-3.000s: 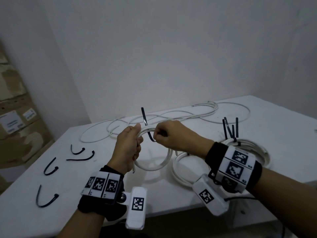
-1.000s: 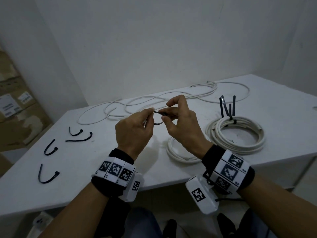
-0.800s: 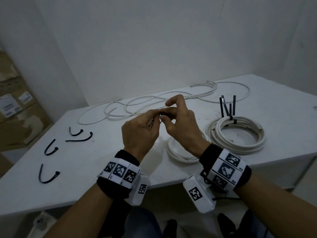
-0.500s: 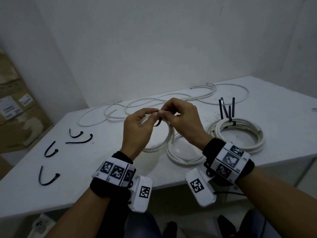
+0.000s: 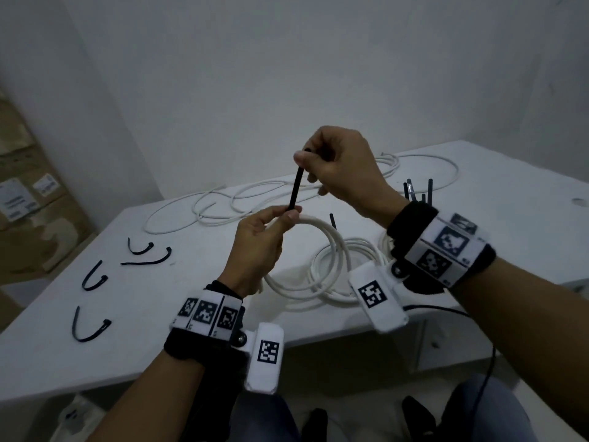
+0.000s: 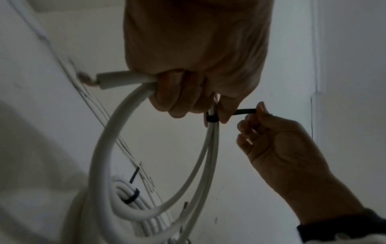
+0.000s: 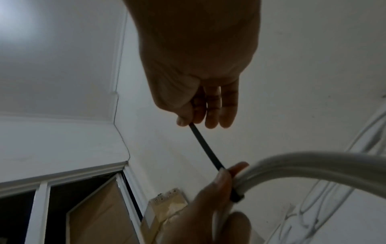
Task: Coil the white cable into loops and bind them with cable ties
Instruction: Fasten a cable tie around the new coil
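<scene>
Left hand: my left hand (image 5: 258,247) is curled round the top of the white cable coil (image 5: 331,250), held just above the table (image 5: 134,320).
Right hand: my right hand (image 5: 342,167) pinches the black cable tie (image 5: 294,191) between thumb and fingers, its tail straight and taut.
Tie loop: cinched round the strands beside my left thumb, as the left wrist view shows; how tight, I cannot tell through the blur.
Loose cable: uncoiled along the table's far side.
Spare ties (image 5: 95,279): on the table to my left.
</scene>
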The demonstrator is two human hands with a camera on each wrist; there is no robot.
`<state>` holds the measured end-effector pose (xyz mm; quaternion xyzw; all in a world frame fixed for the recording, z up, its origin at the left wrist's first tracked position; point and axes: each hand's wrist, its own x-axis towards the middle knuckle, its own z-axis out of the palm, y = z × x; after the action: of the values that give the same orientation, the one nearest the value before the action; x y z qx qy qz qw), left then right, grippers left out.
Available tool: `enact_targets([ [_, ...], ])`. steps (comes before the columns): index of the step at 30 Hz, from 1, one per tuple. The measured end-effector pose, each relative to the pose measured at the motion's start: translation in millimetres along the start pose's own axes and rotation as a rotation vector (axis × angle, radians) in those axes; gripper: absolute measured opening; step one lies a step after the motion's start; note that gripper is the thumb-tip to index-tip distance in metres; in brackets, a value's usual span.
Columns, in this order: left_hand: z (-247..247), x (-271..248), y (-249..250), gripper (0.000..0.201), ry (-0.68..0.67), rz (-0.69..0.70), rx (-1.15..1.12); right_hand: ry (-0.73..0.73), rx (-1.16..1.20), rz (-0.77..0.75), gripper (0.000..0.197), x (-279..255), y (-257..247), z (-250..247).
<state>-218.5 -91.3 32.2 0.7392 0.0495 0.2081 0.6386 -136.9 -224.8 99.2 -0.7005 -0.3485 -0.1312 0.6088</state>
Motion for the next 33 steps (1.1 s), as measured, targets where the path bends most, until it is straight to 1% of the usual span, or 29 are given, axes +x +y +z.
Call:
enact_targets([
  [2,1.6,3.9,3.4,0.020,0.033,-0.015,-0.029,0.034,0.082,0.024,0.016,-2.5,0.8,6.3],
  [4,1.9,5.7,6.3,0.021,0.057,-0.020,-0.065,-0.013,0.114,0.005,0.012,-9.4,5.3,13.0],
  [6,2.5,6.7,8.5,0.020,0.068,-0.027,-0.082,-0.073,0.046,-0.040,0.008,-17.3,13.8,18.3],
  [8,4.0,5.8,9.4,0.019,0.057,-0.027,-0.069,-0.102,-0.038,-0.075,0.005,-25.0,20.1,22.6],
  [10,5.7,2.9,10.5,0.017,0.043,-0.028,-0.060,-0.070,-0.085,-0.072,0.009,-27.3,23.9,24.9],
  [13,8.9,-2.5,10.4,0.017,0.000,-0.026,-0.054,-0.019,-0.143,-0.014,0.026,-21.3,21.0,26.0],
  [15,11.1,-5.9,11.9,0.017,-0.021,-0.044,-0.075,-0.032,-0.196,0.010,0.033,-13.9,17.0,26.3],
  [18,12.9,-9.9,15.4,0.022,-0.036,-0.067,-0.077,-0.060,-0.233,0.048,0.036,-5.9,13.4,24.7],
  [21,15.4,-12.1,14.6,0.022,-0.057,-0.079,-0.056,-0.076,-0.239,0.095,0.035,-4.5,18.2,24.3],
  [24,17.0,-14.3,9.9,0.020,-0.067,-0.108,-0.024,-0.085,-0.188,0.152,0.034,-8.6,28.0,26.4],
  [26,16.3,-14.4,4.6,0.020,-0.055,-0.111,0.000,-0.116,-0.140,0.173,0.030,-11.9,33.1,25.8],
  [28,13.5,-13.2,0.0,0.020,-0.016,-0.125,0.006,-0.178,-0.123,0.162,0.024,-12.7,32.3,22.0],
  [30,9.6,-9.5,-0.7,0.019,0.024,-0.154,-0.039,-0.242,-0.142,0.138,0.020,-10.2,27.6,13.3],
  [33,1.5,-1.2,3.9,0.019,0.079,-0.178,-0.140,-0.286,-0.237,0.088,0.016,-11.3,29.7,-5.9],
])
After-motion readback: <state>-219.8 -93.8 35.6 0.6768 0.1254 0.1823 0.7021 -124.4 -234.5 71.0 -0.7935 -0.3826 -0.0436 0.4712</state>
